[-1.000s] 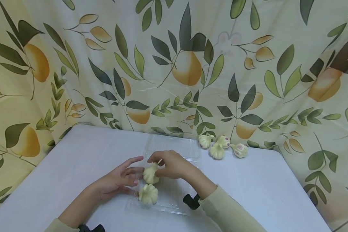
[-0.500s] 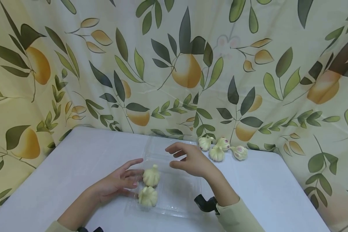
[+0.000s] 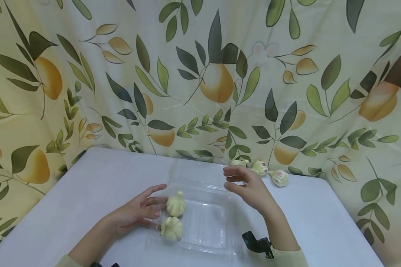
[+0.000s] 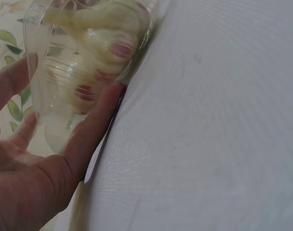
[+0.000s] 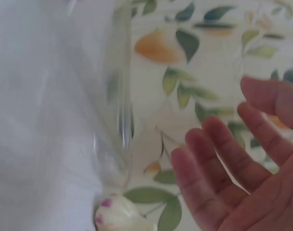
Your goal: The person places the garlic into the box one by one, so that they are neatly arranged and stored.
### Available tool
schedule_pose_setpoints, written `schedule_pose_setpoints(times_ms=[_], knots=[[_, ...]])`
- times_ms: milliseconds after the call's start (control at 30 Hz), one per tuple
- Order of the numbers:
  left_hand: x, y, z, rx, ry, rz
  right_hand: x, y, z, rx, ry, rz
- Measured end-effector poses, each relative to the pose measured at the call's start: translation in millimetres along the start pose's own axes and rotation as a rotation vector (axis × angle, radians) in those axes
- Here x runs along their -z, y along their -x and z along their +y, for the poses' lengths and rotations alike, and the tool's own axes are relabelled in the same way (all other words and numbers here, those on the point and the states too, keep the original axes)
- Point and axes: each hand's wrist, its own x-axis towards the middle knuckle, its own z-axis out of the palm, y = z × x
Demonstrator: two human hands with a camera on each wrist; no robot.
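Observation:
Two pale garlic bulbs, a far one [image 3: 175, 204] and a near one [image 3: 172, 228], sit along the left side of a clear plastic clamshell box [image 3: 207, 222] with its lid laid back. My left hand [image 3: 138, 211] rests at the box's left wall, fingers spread and touching the plastic; the left wrist view shows the purple-marked bulbs [image 4: 100, 53] through that wall. Over the box's far right corner my right hand [image 3: 248, 187] hovers with nothing in it, fingers loosely bent. Behind it lie more garlic bulbs [image 3: 280, 178], one partly hidden by the hand.
The open lid [image 3: 200, 173] lies flat toward the back of the white-covered table [image 3: 120, 174]. A curtain [image 3: 200, 74] printed with fruit and leaves hangs right behind the table's far edge. A black wrist camera [image 3: 256, 243] juts from the right sleeve.
My right hand has let go of the far garlic bulb in the box and moved right, toward the loose bulbs at the back. My left hand has stayed at the box wall.

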Motion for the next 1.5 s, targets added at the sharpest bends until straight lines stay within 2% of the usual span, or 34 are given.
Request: schedule_pose_setpoints(times_ms=[367, 800, 1067, 1367, 1500], knots=[[-0.9, 2.5, -8.2, -0.019, 0.013, -0.007, 19.2, 7.1, 19.0, -0.026, 0.014, 0.071], [-1.0, 2.4, -3.4, -0.016, 0.009, -0.008, 30.8, 7.2, 35.2, -0.079, 0.018, 0.150], [-0.8, 1.6, -1.3, -0.013, -0.008, -0.011, 40.1, 8.7, 48.0, -0.079, 0.022, 0.204], [1.0, -1.0, -1.8, 0.004, -0.010, 0.000, 42.5, 10.5, 56.9, -0.123, -0.025, 0.294], [1.3, -0.8, -2.2, -0.013, -0.009, -0.016, 41.3, 9.4, 61.1, -0.158, -0.049, 0.329]])
